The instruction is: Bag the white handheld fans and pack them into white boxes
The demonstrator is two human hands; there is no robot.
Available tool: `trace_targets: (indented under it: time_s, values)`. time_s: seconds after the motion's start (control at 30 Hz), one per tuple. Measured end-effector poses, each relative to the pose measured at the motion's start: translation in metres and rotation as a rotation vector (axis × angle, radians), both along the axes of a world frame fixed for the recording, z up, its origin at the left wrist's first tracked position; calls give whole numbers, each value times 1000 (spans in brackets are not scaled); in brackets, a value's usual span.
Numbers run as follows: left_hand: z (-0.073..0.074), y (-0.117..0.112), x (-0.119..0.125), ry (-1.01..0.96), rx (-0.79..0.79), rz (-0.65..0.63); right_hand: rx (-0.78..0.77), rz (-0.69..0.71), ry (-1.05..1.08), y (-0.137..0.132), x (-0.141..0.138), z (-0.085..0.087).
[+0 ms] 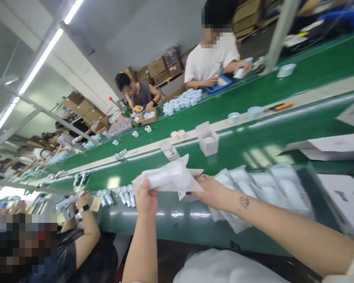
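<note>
My left hand [146,198] and my right hand [212,192] hold up a translucent plastic bag [168,177] between them, over a green conveyor belt [177,212]. A white card or carton flap [191,184] shows at the bag's right end, and I cannot tell if it is inside. Just beyond my right hand, several flat plastic-wrapped packets [262,188] lie overlapping on the belt. A row of small silver-and-white cylindrical items [115,195] stands to the left of my left hand.
Open white cartons [208,138] stand on the belt, with white flat boxes [336,147] at right. Co-workers sit along the conveyor handling small parts; one forearm [87,232] is close at left. Cardboard boxes [156,70] are stacked at the back.
</note>
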State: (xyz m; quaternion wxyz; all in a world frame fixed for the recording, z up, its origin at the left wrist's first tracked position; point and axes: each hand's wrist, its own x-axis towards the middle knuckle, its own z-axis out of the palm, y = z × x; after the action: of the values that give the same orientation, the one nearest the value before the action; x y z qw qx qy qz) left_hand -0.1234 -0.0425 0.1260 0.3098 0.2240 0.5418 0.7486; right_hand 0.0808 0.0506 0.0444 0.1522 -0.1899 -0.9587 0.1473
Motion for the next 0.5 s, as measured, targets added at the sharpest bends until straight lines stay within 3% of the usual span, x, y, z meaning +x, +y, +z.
trace_targets:
  time_s: [0.1, 0.17, 0.23, 0.37, 0.5]
  values:
    - [-31, -27, -14, 38, -126, -31, -92, 70, 58, -12, -52, -28]
    - [-47, -47, -28, 215, -235, -21, -94, 121, 66, -21, -69, -39]
    - [-55, -68, -43, 416, -331, -9, -91, 175, 75, -26, -75, -49]
    - [-47, -97, -63, 796, -371, -93, -95, 217, 214, -26, -73, -70]
    - [-26, -106, -55, 1311, -334, -309, -102, 120, 345, -23, -72, -85]
